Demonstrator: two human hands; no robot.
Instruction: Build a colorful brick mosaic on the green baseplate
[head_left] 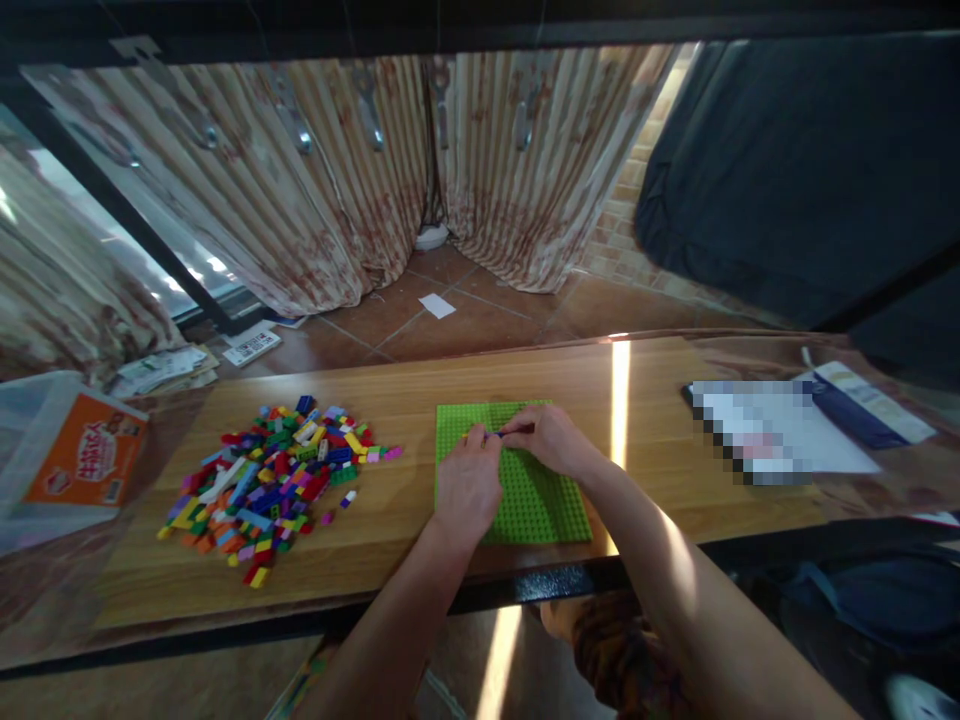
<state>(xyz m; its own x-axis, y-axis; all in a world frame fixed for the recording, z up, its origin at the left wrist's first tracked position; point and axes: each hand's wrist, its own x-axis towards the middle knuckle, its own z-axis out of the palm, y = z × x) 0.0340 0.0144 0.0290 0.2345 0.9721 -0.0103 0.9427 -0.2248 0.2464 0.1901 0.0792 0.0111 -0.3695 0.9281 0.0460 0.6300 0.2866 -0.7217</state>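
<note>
A green studded baseplate (536, 510) lies flat on the wooden table. Over its upper half my left hand (471, 480) and my right hand (553, 438) come together, fingertips nearly touching. Between them shows a small bluish-purple toy brick (492, 434), mostly covered. Both hands have their fingers closed at this brick, low against the plate; whether it is joined to the studs is hidden. Left of the plate is a loose pile of toy bricks (281, 480) in many colours.
A clear plastic bin (45, 430) with an orange label stands at the far left. At the right lie a blurred-out flat item (750, 430) and a blue-and-white packet (874, 405). The dark table edge (540, 583) runs in front of me.
</note>
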